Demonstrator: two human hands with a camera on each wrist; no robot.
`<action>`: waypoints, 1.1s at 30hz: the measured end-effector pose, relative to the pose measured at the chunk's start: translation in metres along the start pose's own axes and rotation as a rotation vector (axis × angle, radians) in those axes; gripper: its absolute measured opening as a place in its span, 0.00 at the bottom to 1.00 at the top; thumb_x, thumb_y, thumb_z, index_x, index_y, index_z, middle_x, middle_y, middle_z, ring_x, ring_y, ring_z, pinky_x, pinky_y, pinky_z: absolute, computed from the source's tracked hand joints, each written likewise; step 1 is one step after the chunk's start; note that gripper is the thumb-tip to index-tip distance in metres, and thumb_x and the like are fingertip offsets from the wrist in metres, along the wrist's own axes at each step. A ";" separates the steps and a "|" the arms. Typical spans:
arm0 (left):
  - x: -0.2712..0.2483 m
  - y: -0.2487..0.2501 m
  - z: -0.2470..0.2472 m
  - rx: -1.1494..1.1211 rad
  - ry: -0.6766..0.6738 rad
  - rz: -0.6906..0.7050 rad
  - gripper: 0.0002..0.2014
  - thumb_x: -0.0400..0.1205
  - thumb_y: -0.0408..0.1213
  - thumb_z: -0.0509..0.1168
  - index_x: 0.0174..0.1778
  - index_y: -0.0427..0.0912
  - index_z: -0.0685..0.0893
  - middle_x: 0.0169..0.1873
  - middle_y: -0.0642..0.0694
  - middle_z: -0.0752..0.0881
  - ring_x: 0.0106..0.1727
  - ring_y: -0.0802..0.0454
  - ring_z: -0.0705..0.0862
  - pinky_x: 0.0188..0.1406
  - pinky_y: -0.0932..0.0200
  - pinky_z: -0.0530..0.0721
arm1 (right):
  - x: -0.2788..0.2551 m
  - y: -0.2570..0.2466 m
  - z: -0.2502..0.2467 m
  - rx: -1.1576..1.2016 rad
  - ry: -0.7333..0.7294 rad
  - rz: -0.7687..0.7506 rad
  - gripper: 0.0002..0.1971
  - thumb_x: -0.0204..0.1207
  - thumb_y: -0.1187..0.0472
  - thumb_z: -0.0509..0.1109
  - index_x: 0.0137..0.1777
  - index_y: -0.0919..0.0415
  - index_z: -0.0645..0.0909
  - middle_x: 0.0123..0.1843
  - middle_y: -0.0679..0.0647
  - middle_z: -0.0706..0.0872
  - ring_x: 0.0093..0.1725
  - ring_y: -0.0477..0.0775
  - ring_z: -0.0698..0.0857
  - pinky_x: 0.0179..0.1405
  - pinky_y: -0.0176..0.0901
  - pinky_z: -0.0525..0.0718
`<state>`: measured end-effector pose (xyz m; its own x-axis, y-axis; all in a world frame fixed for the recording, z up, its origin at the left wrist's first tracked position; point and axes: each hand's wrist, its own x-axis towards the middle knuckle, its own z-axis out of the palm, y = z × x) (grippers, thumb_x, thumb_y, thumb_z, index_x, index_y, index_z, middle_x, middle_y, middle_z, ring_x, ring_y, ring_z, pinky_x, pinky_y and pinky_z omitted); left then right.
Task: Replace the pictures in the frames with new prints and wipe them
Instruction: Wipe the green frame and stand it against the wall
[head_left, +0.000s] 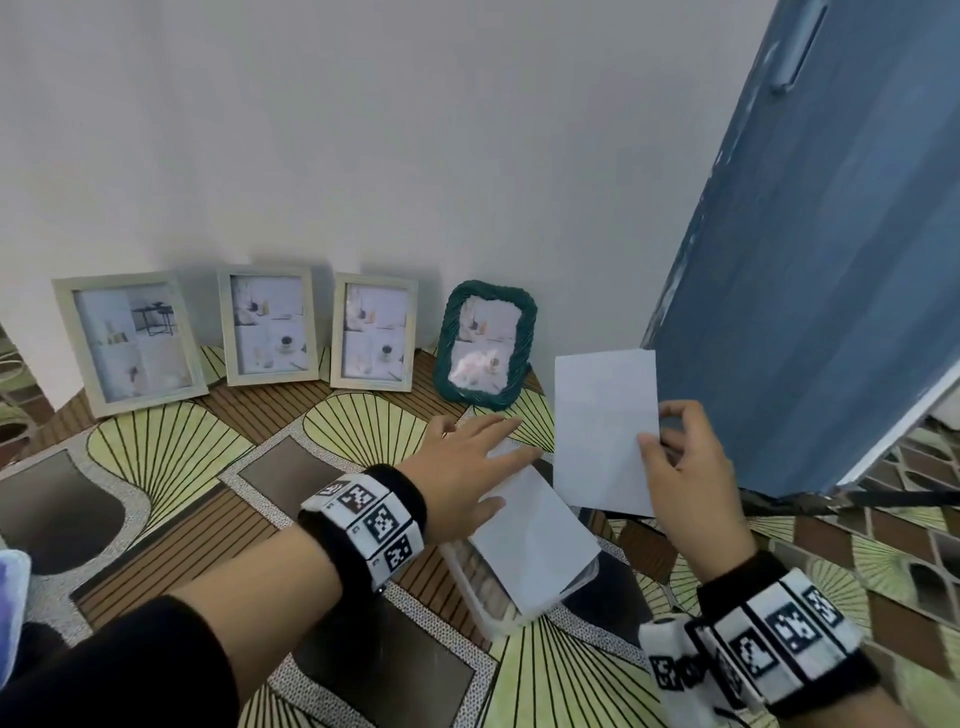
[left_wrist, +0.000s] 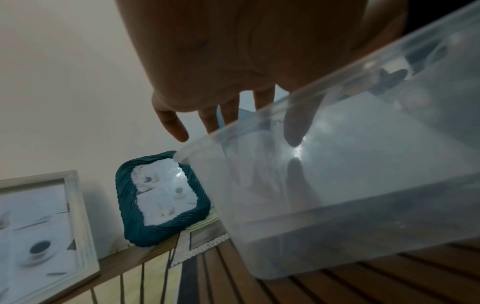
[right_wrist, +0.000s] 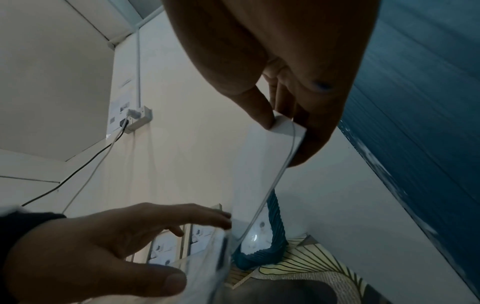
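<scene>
While the right hand pinches a white print by its right edge, thumb on the near face and fingers behind, the sheet hangs upright, clear of the floor, just right of the green frame. Only its blank back shows, so what is printed on it cannot be told. The left hand lies flat with straight, spread fingers on a second white sheet, which rests on top of a clear plastic box standing on the patterned floor; this hand grips nothing, it only presses down.

4 frames lean against the wall: 3 pale wooden frames to the left and the green one at the right end, all with pictures in them, so no swap looks done yet.

I judge the step in hand to be drawing 1 print from the box. To do it well, keep the left palm steady on the remaining sheet so nothing slides off the box, and lift the held print straight away from the box. Hold it only at the margin, lightly enough not to crease it, and keep fingertips off the picture side. Then choose a frame whose opening matches the sheet, the green one being nearest.
</scene>
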<state>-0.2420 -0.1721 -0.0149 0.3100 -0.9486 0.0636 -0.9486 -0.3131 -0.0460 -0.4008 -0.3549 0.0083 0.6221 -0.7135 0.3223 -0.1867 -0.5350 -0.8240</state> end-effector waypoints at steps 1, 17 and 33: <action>0.002 -0.001 0.002 0.017 0.009 0.004 0.31 0.86 0.51 0.58 0.84 0.62 0.51 0.86 0.49 0.49 0.86 0.50 0.46 0.78 0.32 0.53 | 0.001 0.001 0.000 0.010 -0.016 0.018 0.08 0.85 0.60 0.64 0.53 0.43 0.72 0.42 0.37 0.89 0.42 0.44 0.88 0.40 0.49 0.87; -0.019 -0.005 -0.002 -0.248 0.260 -0.057 0.20 0.76 0.44 0.75 0.64 0.57 0.82 0.62 0.55 0.83 0.61 0.52 0.81 0.61 0.50 0.80 | -0.004 -0.014 0.005 0.003 -0.145 -0.112 0.07 0.85 0.60 0.63 0.57 0.46 0.73 0.46 0.43 0.91 0.43 0.39 0.88 0.36 0.37 0.86; -0.034 0.002 0.017 -0.302 0.083 -0.093 0.36 0.87 0.56 0.55 0.87 0.50 0.48 0.87 0.50 0.47 0.86 0.54 0.48 0.83 0.60 0.50 | -0.002 -0.025 0.035 -0.469 -0.486 -0.263 0.11 0.78 0.64 0.70 0.56 0.51 0.86 0.40 0.41 0.82 0.33 0.35 0.77 0.30 0.21 0.67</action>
<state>-0.2538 -0.1410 -0.0342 0.4014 -0.9059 0.1351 -0.8965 -0.3584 0.2605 -0.3708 -0.3240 0.0119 0.9385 -0.3114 0.1493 -0.2232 -0.8768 -0.4259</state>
